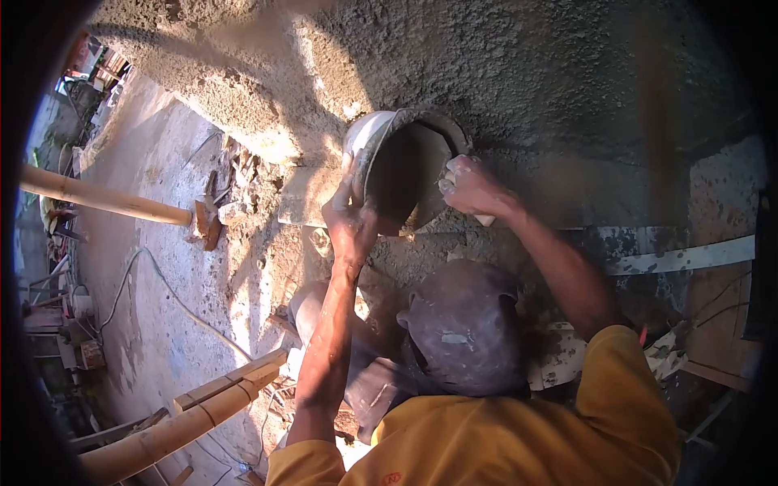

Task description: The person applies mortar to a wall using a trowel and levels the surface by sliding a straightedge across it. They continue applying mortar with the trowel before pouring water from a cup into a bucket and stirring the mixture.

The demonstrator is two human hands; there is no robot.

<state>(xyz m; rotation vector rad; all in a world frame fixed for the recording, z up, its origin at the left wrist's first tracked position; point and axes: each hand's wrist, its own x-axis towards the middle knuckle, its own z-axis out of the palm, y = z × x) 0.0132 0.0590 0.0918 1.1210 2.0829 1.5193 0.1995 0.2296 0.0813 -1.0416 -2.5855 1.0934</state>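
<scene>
A cement-smeared bucket [374, 134] is tipped on its side against the rough mortar, its mouth towards me. My left hand [352, 223] grips the near left part of its rim, thumb and fingers wrapped over the edge. At the right side of the mouth, my right hand [478, 190] is closed round a pale handle [485, 219], which looks like that of a trowel. The tool's working end is hard to make out in the bucket's dark inside. Both forearms reach forward from yellow sleeves, and a dark-clothed knee [462, 328] is below the bucket.
Rough mortar [527, 73] covers the surface beyond the bucket. Bamboo poles [113, 197] come in from the left over a concrete floor [146, 283]. A hose or cable [182, 301] curves across that floor. A pale strip [689, 257] lies at right.
</scene>
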